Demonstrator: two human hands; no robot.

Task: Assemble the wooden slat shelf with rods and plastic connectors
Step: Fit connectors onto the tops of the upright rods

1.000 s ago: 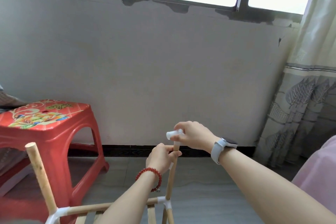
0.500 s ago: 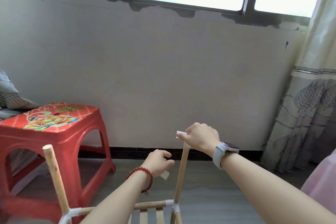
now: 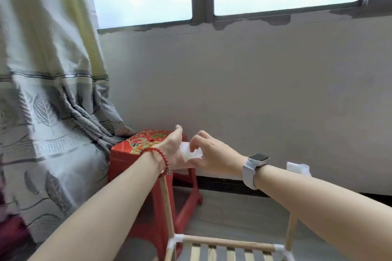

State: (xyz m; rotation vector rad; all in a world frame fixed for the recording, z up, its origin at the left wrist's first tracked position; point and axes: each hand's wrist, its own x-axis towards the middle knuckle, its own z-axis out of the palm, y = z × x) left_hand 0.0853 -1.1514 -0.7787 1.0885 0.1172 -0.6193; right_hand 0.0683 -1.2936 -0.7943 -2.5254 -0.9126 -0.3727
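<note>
Both hands meet atop the left rod (image 3: 167,207). Right hand (image 3: 214,154) pinches the connector (image 3: 191,152); left hand (image 3: 174,150) lies open against it.

One head-worn view looks forward and slightly down along both forearms. The left hand (image 3: 175,150) and right hand (image 3: 214,154) meet at mid-frame, close to the lens. Beyond them stands the wall (image 3: 254,95); below them, the shelf frame (image 3: 229,243) crosses the bottom edge.

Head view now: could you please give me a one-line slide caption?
Both hands, left and right, hold a white plastic connector atop the left upright rod.
</note>
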